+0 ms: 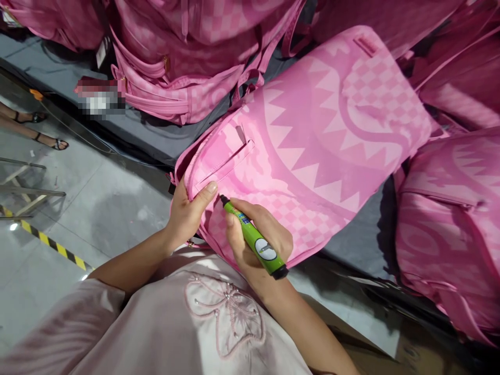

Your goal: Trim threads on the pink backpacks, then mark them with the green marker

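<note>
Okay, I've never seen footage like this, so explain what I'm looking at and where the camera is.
There's no machine here, just a person working bare-handed. The single picture comes from a camera worn on their head, looking forward and down. The right hand holds a green marker, its dark tip close to the pink backpack; I can't tell whether they touch. The left hand grips the backpack's edge. More pink bags sit around it on a gray surface.

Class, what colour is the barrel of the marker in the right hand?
The marker's barrel is mostly bright green, seen best in the head view.
</note>
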Demonstrator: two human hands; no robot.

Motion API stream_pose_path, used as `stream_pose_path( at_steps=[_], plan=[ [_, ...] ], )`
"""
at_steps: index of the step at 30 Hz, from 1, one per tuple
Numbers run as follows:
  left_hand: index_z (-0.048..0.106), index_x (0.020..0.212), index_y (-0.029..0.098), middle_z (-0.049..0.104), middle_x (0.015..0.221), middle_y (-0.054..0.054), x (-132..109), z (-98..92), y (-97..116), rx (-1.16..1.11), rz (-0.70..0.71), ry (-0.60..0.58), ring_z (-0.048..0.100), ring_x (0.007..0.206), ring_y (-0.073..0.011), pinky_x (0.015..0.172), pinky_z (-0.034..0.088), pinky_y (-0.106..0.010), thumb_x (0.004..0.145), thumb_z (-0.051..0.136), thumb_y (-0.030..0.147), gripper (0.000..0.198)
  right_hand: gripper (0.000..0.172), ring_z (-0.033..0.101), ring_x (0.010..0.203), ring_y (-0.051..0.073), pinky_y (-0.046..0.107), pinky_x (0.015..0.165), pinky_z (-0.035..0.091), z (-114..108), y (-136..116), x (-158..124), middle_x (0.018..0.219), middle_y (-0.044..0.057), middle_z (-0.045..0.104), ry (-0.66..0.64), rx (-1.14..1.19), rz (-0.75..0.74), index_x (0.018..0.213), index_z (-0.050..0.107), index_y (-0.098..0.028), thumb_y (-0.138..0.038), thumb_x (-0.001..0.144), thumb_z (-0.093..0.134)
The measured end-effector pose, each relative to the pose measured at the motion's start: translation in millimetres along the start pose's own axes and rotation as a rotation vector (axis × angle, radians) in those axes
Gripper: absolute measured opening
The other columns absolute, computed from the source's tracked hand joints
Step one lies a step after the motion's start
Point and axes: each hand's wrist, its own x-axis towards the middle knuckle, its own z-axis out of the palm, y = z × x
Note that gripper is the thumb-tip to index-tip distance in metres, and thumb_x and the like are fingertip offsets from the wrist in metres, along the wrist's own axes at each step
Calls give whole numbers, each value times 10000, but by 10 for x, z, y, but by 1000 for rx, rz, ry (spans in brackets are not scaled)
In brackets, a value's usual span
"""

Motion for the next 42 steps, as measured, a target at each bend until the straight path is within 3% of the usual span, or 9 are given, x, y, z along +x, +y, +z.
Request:
stream_pose_path(
  at_steps=[14, 21, 30, 42],
  plan=[
    [688, 1169, 232, 720, 1166, -58, 8, -26, -57, -46, -18, -16, 659, 1147, -260, 1045, 507, -416, 847, 727, 434, 382, 151, 694, 732, 136, 245, 690, 565, 1, 6, -3, 868, 28, 744, -8, 15, -7, 1042, 662, -192, -158, 897, 642],
    [668, 1178, 210, 725, 1121, -65, 17, -18, -20, 42, 4, 14, 653, 1150, -264, 1035, 509, -409, 826, 736, 477, 448, 130, 711, 714, 147, 258, 673, 583, 13, 47, 30, 865, 17, 758, 4, 38, -21, 1018, 679, -210, -191, 899, 631],
    [634, 1216, 215, 713, 1152, -73, 0, -37, -45, 64, -6, 22, 651, 1152, -275, 1046, 504, -429, 820, 734, 497, 496, 116, 713, 704, 154, 273, 660, 590, 41, -7, 5, 858, 22, 761, 28, -28, 58, 1010, 687, -209, -236, 908, 639],
    [670, 1131, 207, 711, 1153, -74, -15, -43, -78, 21, -45, 73, 631, 1188, -292, 1046, 509, -425, 782, 773, 493, 464, 143, 694, 714, 150, 278, 684, 573, -4, 3, 76, 867, 28, 752, -76, 10, 16, 1039, 680, -210, -191, 910, 619]
  ],
)
